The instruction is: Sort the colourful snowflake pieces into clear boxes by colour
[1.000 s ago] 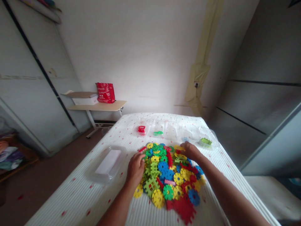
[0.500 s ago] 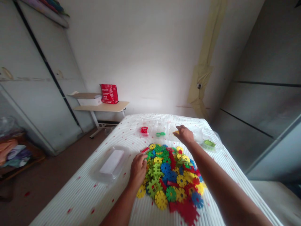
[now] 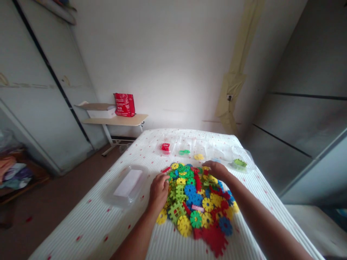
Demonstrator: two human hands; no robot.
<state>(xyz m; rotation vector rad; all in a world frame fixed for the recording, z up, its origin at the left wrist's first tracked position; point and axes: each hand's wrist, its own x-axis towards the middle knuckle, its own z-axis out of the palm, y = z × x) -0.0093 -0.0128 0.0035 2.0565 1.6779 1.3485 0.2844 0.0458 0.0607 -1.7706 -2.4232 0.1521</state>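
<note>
A heap of bright plastic interlocking pieces (image 3: 197,206), red, yellow, green and blue, lies on the white striped bed (image 3: 89,224). My left hand (image 3: 158,189) rests at the heap's left edge with its fingers curled onto the pieces. My right hand (image 3: 217,169) is at the heap's far edge, fingers bent down over the pieces, so what they grip is hidden. Beyond the heap stand clear containers, each holding one colour: a red piece (image 3: 165,147), a green piece (image 3: 184,152), a yellow piece (image 3: 198,157) and a light green piece (image 3: 240,163).
A clear plastic tray (image 3: 127,184) with a white sheet in it lies left of the heap. A small side table (image 3: 116,121) with a red bag (image 3: 124,104) and a box stands by the far wall. Wardrobe doors flank the bed on both sides.
My right hand reached out to the containers, left a yellow piece there, and came back to the heap's far edge. My left hand stayed at the heap's left edge.
</note>
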